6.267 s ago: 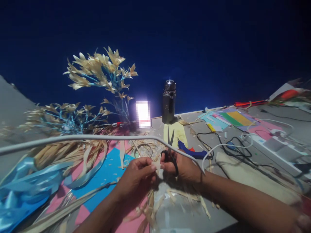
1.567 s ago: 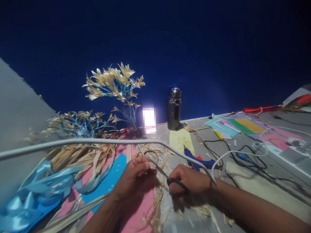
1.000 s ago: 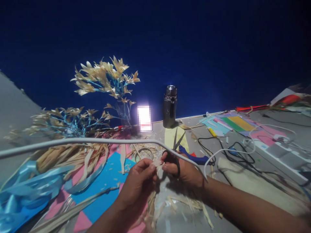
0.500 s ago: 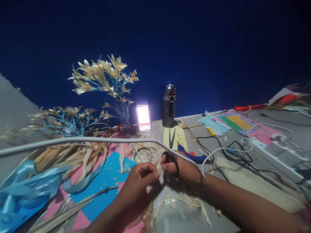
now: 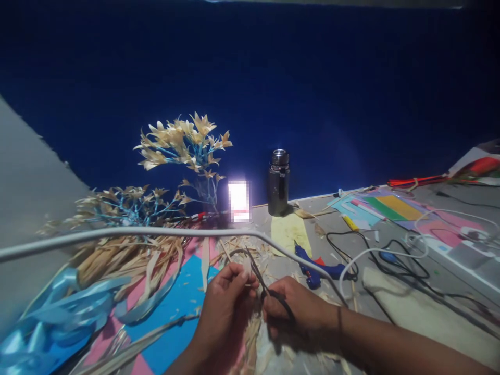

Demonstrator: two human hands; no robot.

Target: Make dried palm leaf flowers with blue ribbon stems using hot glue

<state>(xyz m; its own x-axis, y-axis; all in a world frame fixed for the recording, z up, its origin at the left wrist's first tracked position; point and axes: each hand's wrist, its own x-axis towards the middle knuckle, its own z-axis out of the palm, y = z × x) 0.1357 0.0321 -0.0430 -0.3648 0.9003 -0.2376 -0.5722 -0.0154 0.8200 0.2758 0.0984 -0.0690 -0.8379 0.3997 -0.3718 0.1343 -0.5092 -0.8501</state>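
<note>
My right hand (image 5: 295,304) grips a pair of dark-handled scissors (image 5: 258,272), with its fingers at the handle loops. The blades tilt up and left, close beside the fingertips of my left hand (image 5: 228,297). Thumb and fingers of my left hand are pinched together; whatever lies between them is too small or hidden to make out. Pale dried husk strips (image 5: 252,338) and scraps lie beneath both hands. Beyond the right hand rests a blue glue gun (image 5: 312,268), near a yellow paper sheet (image 5: 291,232).
A white cable (image 5: 156,232) crosses in front of the view. Husk flowers on blue stems (image 5: 179,140) stand at the back left, near a dark flask (image 5: 278,187). Blue ribbon (image 5: 58,312) lies left; a white power strip (image 5: 461,255) and black cords lie right.
The scissors have swung from pointing upward to leaning left, their blades now at my left fingertips. The view has shifted, so the background sits lower and further right.
</note>
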